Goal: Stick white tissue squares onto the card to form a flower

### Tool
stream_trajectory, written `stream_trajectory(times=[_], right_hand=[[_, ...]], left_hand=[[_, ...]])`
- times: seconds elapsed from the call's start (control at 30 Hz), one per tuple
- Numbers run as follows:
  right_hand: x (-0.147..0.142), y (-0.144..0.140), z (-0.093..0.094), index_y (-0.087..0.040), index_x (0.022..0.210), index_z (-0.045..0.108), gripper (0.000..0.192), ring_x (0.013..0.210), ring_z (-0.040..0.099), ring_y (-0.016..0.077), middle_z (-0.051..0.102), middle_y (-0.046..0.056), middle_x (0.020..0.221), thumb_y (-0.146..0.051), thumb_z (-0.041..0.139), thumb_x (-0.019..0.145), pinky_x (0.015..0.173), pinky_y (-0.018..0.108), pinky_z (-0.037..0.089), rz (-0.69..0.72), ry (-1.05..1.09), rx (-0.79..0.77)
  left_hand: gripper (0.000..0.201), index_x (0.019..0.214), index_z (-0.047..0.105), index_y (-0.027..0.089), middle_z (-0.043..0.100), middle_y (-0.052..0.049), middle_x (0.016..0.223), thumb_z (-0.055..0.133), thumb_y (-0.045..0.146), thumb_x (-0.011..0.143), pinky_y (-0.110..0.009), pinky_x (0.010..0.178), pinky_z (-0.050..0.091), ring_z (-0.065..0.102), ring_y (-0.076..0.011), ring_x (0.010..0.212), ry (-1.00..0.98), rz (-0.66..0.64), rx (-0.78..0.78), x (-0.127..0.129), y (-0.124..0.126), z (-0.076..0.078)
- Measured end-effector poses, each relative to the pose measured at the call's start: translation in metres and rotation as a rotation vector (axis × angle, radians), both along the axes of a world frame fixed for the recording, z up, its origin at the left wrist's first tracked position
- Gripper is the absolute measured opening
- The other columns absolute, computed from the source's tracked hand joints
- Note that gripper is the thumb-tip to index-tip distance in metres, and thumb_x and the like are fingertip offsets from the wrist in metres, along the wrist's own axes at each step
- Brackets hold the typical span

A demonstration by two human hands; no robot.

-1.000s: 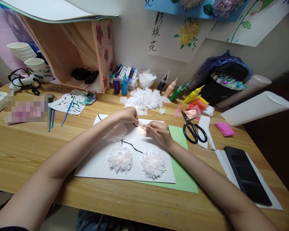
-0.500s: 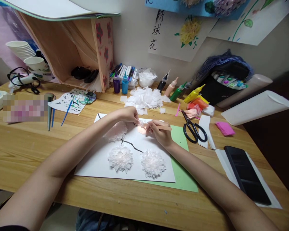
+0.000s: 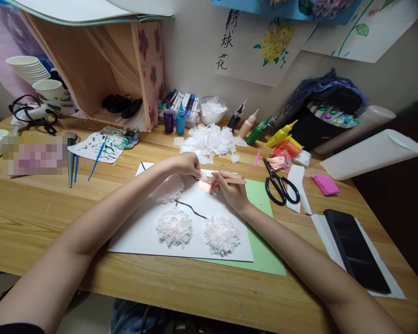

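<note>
On grained wood (image 3: 38, 204), paper (image 3: 135, 234) bears ruffled flowers (image 3: 174, 227).

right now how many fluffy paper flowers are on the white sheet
3, not counting the peach disc: a flower at front middle, another to its right, a third farther back, partly covered by the left forearm. More could hide under that arm.

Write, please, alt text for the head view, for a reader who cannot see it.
The right hand holds a stick by a peach disc on white paper, with the left hand close beside it. Three pale ruffled flowers share the paper; scissors lie to the right, white scraps behind.
</note>
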State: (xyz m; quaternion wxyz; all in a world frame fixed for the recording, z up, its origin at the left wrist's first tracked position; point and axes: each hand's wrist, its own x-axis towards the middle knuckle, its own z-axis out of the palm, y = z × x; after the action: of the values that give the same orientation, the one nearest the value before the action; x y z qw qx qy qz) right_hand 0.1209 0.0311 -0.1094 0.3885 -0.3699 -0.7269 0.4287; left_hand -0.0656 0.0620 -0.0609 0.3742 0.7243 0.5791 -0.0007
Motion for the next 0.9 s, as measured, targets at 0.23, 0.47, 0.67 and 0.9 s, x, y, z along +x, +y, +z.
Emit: stream_trajectory(times=[0.23,0.47,0.67,0.9], right_hand=[[0.0005,0.0,0.0008,-0.018,0.055,0.061,0.044,0.047,0.056,0.0108,0.063,0.001,0.051,-0.046,0.049,0.087,0.053,0.024,0.042,-0.007,-0.038,0.093],[0.0005,-0.0013,0.001,-0.019,0.055,0.06,0.042,0.049,0.055,0.0099,0.063,0.0,0.054,-0.041,0.048,0.089,0.054,0.023,0.04,0.005,-0.08,0.193],[-0.0008,-0.0004,0.0009,-0.018,0.051,0.055,0.046,0.046,0.052,0.0088,0.059,-0.002,0.048,-0.04,0.046,0.09,0.054,0.022,0.039,0.003,-0.109,0.165],[0.0011,-0.0017,-0.0002,-0.019,0.052,0.053,0.047,0.044,0.05,0.0095,0.05,-0.003,0.043,-0.042,0.042,0.091,0.053,0.023,0.038,-0.007,-0.057,0.289]], left_hand=[[0.025,0.079,0.069,0.012,0.068,-0.003,0.074,0.062,0.031,0.065,-0.02,0.055,0.036,0.053,-0.0118,0.064,-0.02,-0.031,-0.026,-0.0021,0.0012,-0.0004],[0.025,0.076,0.068,0.012,0.067,-0.003,0.073,0.062,0.033,0.063,-0.02,0.055,0.036,0.053,-0.0121,0.065,-0.015,-0.03,-0.029,-0.002,0.0011,-0.0003],[0.027,0.074,0.067,0.013,0.065,-0.001,0.068,0.064,0.036,0.061,-0.02,0.053,0.034,0.051,-0.0111,0.061,-0.028,-0.018,-0.042,-0.0016,0.0009,-0.0005],[0.021,0.073,0.067,0.013,0.063,0.0,0.065,0.062,0.03,0.061,-0.021,0.053,0.034,0.049,-0.0108,0.059,-0.045,-0.018,-0.031,-0.0017,0.001,-0.0021]])
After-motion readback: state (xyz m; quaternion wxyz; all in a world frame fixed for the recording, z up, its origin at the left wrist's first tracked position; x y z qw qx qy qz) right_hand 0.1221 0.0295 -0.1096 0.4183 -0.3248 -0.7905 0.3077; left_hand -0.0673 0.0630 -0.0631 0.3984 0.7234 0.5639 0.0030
